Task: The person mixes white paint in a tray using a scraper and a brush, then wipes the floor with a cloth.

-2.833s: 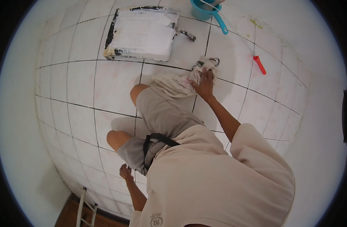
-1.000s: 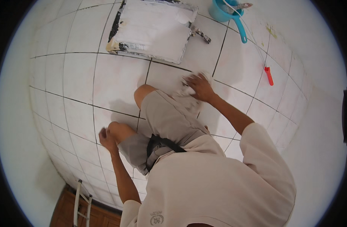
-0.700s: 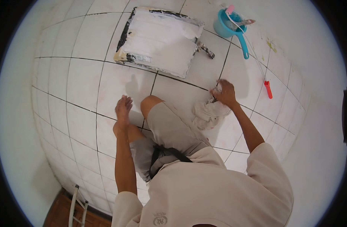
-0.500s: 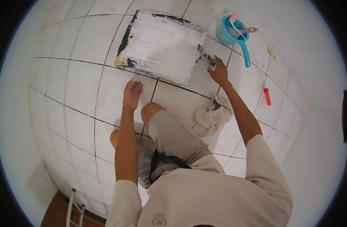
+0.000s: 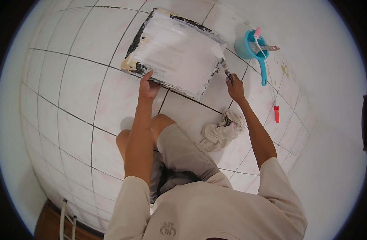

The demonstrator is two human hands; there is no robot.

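A large, shallow paint tray [image 5: 179, 44] lies on the floor, its inside coated with white paint and its dark rim smeared. My left hand [image 5: 148, 87] grips the tray's near edge, thumb over the rim and fingers beneath. In my right hand [image 5: 236, 89] is the dark, paint-stained handle of a paintbrush [image 5: 226, 68]. Its broad white head rests at the tray's right side. Beyond that hand stands a turquoise dipper [image 5: 243, 47] with a long handle. Across the dipper lie a paint roller [image 5: 276, 113] with a red grip and another brush [image 5: 273, 48].
A crumpled, stained cloth [image 5: 220, 134] lies between my knee and right forearm. White tiles [image 5: 81, 90] with dark joints cover the floor. A white wall [image 5: 331, 80] rises at the right. Metal ladder legs [image 5: 62, 218] show at the lower left.
My left hand has moved up and taken hold of the tray's near edge. My right hand has closed on the brush handle. The whole view has shifted slightly.
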